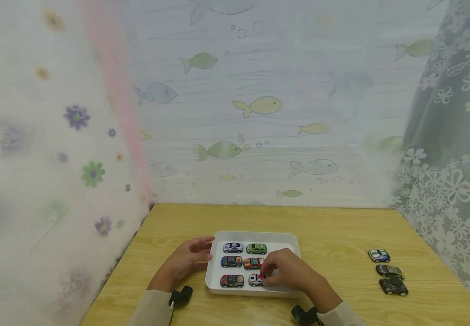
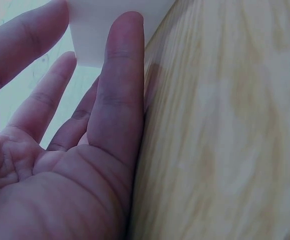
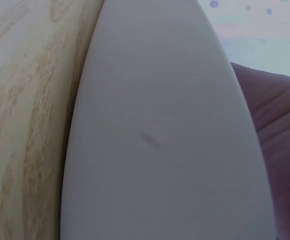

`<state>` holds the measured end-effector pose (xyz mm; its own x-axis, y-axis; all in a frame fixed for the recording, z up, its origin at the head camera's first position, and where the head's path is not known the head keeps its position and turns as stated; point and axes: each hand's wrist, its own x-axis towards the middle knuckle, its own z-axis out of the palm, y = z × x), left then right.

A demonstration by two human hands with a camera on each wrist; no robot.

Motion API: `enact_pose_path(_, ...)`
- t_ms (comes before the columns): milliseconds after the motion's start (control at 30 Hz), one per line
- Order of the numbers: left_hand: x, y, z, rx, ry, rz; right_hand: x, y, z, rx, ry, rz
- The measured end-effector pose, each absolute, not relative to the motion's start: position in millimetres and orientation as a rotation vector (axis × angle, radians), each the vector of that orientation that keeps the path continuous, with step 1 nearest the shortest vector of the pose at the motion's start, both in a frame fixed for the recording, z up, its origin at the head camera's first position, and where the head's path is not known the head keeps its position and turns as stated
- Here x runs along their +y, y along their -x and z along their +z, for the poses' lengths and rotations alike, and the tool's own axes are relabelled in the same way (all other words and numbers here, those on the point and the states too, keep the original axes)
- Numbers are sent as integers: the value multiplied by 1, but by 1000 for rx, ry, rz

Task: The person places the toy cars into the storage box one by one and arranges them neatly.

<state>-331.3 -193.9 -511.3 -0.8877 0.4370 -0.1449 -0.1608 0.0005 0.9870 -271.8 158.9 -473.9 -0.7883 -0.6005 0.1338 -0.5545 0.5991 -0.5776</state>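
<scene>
A white tray [image 1: 285,241] stands on the wooden table, holding several small toy cars in two columns. Inside it, my right hand [image 1: 296,271] pinches a white and red toy car [image 1: 254,280] at the front of the second column, covering its right end. Just behind that car sits a red and yellow toy car [image 1: 253,263], partly hidden by the fingers. My left hand [image 1: 189,259] is at the tray's left side, fingers extended, with fingertips right at the wall. From the right wrist, the tray's outer wall [image 3: 159,90] hides most of the hand [image 3: 282,130].
A green toy car [image 1: 257,248], a white and blue one [image 1: 233,247], a blue one [image 1: 231,261] and a dark red one [image 1: 232,281] fill the tray's other spots. To the right on the table [image 1: 340,231] lie a white-green car [image 1: 379,256] and two dark cars [image 1: 393,286].
</scene>
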Motion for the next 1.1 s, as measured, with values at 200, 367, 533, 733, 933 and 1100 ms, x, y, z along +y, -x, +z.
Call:
enact_pose_path(200, -194, 332, -511, 1867, -273, 1951, 157, 272, -474, 2774, 1036, -922)
enact_pose_path(367, -193, 333, -512, 1873, -276, 1947, 157, 271, -473, 2765, 1018, -929)
enact_pose_path(533, -193, 332, -512, 1875, -283, 1940, 156, 270, -472, 2762, 1023, -926)
enact_pose_path(733, -195, 332, -512, 1874, -308, 1938, 155, 270, -473, 2760, 1004, -914)
enact_pose_path(933, -196, 332, -513, 1863, -305, 1941, 157, 272, -471, 2759, 1040, -947)
enact_pose_path(1100, -194, 332, -513, 1867, -295, 1936, 169, 272, -466, 2778, 1043, -976)
